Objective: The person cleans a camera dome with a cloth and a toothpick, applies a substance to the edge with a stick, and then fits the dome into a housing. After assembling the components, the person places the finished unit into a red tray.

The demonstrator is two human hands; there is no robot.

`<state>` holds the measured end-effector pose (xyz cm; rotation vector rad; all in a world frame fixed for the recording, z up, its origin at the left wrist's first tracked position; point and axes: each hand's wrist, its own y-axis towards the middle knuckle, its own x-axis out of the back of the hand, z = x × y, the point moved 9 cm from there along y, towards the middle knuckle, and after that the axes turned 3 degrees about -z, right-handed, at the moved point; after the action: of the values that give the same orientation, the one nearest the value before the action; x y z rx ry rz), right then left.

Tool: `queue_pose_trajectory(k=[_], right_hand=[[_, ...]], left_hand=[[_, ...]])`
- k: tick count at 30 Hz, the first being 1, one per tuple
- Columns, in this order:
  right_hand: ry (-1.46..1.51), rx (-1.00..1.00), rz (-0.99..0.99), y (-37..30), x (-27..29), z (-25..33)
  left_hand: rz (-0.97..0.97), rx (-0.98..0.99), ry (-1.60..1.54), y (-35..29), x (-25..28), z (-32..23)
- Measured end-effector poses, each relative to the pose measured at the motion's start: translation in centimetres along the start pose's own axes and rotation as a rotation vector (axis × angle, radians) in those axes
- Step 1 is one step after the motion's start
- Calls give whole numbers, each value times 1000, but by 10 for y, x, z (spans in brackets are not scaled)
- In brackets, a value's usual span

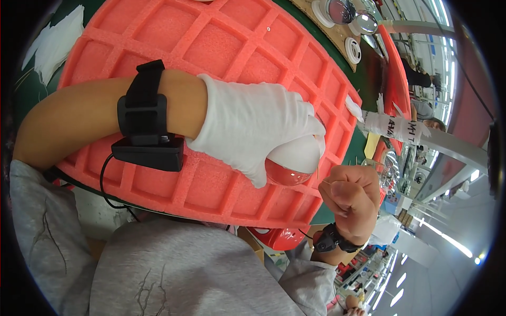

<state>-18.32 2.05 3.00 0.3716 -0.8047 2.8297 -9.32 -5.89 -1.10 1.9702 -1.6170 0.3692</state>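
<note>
My left hand, in a white cloth glove, reaches across from the left. Its fingers are closed round a rounded dome, white on top and see-through below, held over the pink foam tray of square pockets. To the right is my bare right hand, curled into a fist beside the tray's right end. A thin strand seems to show at its fingers, but what they grip is too small to make out. The dome's far side is hidden by the glove.
Clear globes with white bases and a white ring lie on a board at the far right. A tape-wrapped post stands right of the tray. White cloth lies far left. A red object sits below the tray's near edge.
</note>
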Motion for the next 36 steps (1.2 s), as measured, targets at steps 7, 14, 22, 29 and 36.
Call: queue_pose_trajectory(k=[7,14,22,29,36], right_hand=[[77,16,36,3,-5,4],[-16,82,-15,-7,4,12],[-55,128,-59,-7,9,24],[-59,140,-81,-8,14,30],[-63,162,-9,-6,14,34]], left_hand=[[-290,-216,-159,-10,17,-21],[-301,-230,-260,3,18,-31],[-325,-228,-243,9,24,-33],[-427,-402,-304,4,28,-38],[-403,-332,-312,4,18,-23]])
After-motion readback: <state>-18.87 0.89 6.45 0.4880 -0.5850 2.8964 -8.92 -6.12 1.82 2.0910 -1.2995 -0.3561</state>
